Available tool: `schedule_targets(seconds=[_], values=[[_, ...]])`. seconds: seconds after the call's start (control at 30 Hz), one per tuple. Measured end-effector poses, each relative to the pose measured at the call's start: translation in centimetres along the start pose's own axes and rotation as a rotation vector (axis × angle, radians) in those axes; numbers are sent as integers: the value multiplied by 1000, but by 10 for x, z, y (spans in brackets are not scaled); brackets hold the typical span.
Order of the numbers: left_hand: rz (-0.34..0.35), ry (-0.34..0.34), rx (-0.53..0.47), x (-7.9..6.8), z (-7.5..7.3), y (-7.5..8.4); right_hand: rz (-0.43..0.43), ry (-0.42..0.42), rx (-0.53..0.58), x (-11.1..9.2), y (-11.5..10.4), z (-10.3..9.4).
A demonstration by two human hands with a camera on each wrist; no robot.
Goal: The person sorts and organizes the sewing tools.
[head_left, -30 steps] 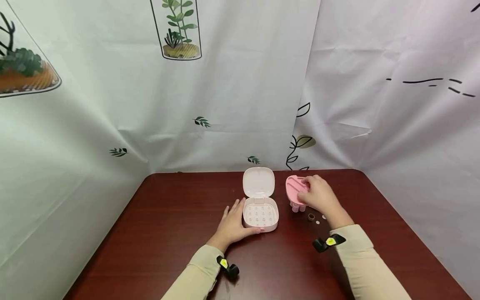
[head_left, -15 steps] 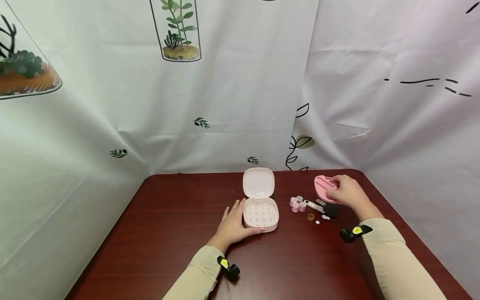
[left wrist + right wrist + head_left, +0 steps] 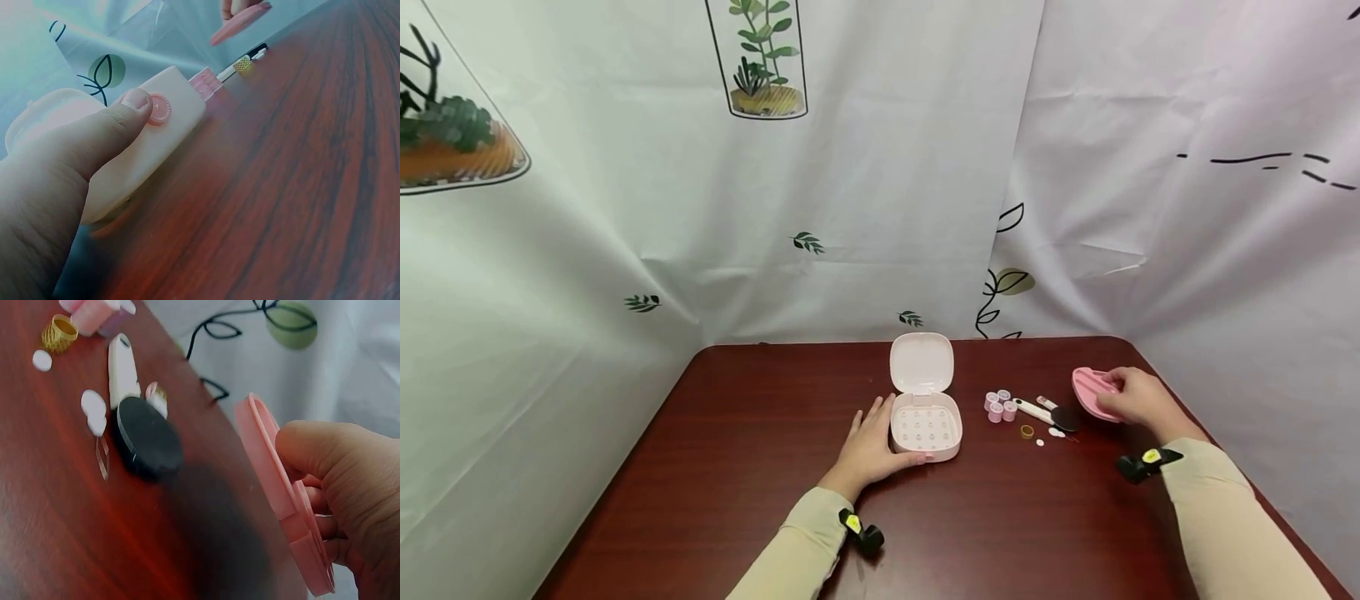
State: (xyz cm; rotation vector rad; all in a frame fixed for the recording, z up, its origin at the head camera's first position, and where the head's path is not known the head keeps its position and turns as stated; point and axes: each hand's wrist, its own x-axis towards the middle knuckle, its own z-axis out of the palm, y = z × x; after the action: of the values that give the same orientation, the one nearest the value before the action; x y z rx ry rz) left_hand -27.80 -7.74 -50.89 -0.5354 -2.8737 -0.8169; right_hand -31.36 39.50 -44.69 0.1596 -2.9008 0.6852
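My left hand (image 3: 871, 450) holds a pale pink hinged box (image 3: 946, 452) from its left side, its lid (image 3: 922, 363) raised. In the left wrist view, the thumb lies against the round pink button (image 3: 160, 110) on the box's front. Small pegs stand up from the box floor. Over at the table's right side, my right hand (image 3: 1141, 402) pinches a pink tray (image 3: 1088, 392) by its edge. The tray is tilted above the tabletop, as the right wrist view shows; its far fingers are partly hidden behind it.
Between box and right hand lie several pink thread spools (image 3: 996, 408), a gold thimble (image 3: 1027, 432), a white-handled item (image 3: 1034, 412) with a black rounded end, a white needle threader (image 3: 95, 414) and a small white disc (image 3: 42, 360). White printed cloth (image 3: 850, 167) hangs behind the table.
My right hand has carried the pink tray rightward, away from above the spools and other small things, which now show uncovered. The left hand and box have stayed put.
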Motion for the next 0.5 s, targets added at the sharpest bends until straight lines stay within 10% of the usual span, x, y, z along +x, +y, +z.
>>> schedule_targets(seconds=[0.5], values=[[-12,-10,6,0,0,1,-32,-42,-23,-15,31,25]])
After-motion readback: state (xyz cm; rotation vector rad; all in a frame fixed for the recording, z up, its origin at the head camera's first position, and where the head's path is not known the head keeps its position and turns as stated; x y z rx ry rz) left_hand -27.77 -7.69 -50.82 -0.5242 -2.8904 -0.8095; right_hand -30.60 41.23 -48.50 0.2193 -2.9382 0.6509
